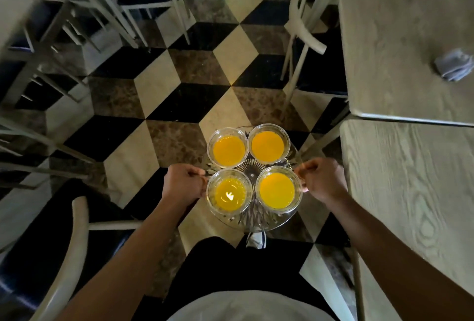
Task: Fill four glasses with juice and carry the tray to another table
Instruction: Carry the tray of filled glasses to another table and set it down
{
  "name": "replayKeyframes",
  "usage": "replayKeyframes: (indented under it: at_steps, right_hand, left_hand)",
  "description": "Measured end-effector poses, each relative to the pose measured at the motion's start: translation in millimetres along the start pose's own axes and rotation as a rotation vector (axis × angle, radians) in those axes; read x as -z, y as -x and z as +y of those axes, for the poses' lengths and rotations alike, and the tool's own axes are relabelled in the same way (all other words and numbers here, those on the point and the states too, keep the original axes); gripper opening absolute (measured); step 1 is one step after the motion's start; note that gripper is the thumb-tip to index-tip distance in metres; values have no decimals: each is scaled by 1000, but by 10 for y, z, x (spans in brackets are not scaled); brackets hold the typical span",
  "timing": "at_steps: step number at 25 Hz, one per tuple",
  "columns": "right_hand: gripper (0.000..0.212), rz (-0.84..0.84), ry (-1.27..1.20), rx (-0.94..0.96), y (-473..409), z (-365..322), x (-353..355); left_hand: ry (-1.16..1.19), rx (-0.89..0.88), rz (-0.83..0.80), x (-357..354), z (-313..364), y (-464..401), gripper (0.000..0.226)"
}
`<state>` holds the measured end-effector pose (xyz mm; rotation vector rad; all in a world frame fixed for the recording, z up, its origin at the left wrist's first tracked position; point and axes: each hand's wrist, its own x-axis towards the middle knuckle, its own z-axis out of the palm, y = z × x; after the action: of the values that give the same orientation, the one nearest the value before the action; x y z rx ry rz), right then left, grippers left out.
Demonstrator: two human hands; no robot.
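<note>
A round cut-glass tray point(252, 220) hangs in the air over the checkered floor. On it stand four clear glasses of orange juice: far left point(228, 150), far right point(267, 145), near left point(230, 193) and near right point(277, 190). My left hand point(183, 184) is shut on the tray's left edge. At the tray's right edge, my right hand point(320, 179) grips it the same way. The tray is level, in front of my body.
Two pale wooden tables stand to the right, the nearer point(410, 192) beside my right arm, the farther point(400, 38) bearing a crumpled grey cloth point(454, 65). White chairs stand at the left point(69, 256), upper left point(107, 12) and upper right point(305, 28). Checkered floor point(179, 84) lies ahead.
</note>
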<state>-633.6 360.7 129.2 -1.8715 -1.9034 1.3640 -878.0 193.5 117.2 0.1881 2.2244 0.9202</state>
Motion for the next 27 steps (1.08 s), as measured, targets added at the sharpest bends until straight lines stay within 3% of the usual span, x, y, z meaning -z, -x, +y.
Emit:
replayKeyframes:
  at_steps: [11, 27]
  right_hand:
    - [12, 43, -5, -53, -810, -529, -20]
    - [15, 77, -52, -42, -2062, -1863, -350]
  left_hand:
    - [-27, -24, -60, -139, 603, -951, 17]
    - [-72, -130, -134, 255, 1914, -2466, 20]
